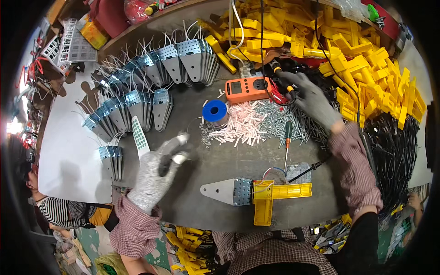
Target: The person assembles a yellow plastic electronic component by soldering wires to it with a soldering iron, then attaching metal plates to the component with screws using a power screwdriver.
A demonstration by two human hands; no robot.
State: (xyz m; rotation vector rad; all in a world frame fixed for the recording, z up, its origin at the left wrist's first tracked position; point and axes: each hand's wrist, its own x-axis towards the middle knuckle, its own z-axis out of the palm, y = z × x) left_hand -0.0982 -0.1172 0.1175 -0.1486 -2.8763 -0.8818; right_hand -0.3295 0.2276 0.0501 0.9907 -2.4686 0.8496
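Observation:
My left hand [160, 172], in a grey glove with whitish fingertips, hovers over the left part of the dark table, thumb and forefinger apart. Close to its fingertips a thin wire curves toward a spool of solder [215, 114] with a blue rim. At the back, my gloved right hand [314, 98] has its fingers around a soldering iron [289, 88] with a black and yellow handle; its tip is hard to make out. Between my forearms, near the front edge, lies a yellow plastic housing [263, 201] joined to a perforated metal plate [222, 191], with thin wires and a black cable [305, 173].
Stacks of wired metal plates [176, 62] stand at the back left. An orange multimeter [247, 89] sits behind pale sleeves [243, 120] and screws [279, 120]. A screwdriver [288, 137] lies by the housing. Yellow housings [366, 68] and black cables [389, 156] heap at right. Another person [68, 208] is at left.

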